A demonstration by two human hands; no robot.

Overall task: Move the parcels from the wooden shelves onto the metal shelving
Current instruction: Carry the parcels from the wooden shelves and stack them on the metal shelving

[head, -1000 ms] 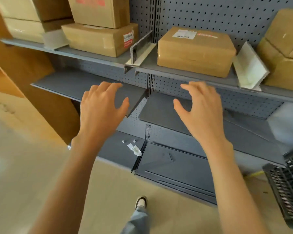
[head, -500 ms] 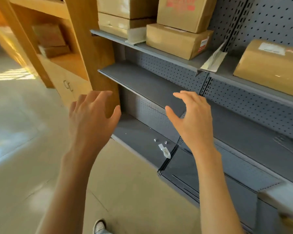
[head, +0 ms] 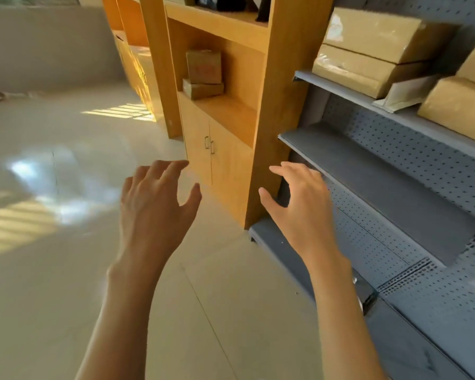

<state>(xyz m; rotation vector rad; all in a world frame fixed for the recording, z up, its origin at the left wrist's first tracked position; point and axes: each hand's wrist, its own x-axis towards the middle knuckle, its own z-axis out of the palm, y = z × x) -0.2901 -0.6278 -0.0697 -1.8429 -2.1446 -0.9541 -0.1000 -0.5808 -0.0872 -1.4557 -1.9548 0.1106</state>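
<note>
Two bare hands, left hand (head: 155,207) and right hand (head: 299,207), fingers spread and empty, before two brown cardboard parcels (head: 203,74) on orange-brown wooden shelves (head: 231,111) beside grey metal shelving (head: 381,176)

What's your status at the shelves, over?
Left hand and right hand open, empty. Two parcels stacked on the wooden shelf, not yet reached. Nothing between hands and parcels.

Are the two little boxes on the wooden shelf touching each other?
Touching. The head view shows the upper box standing right on the flat lower box, no gap between them, on the wooden shelf.
</note>
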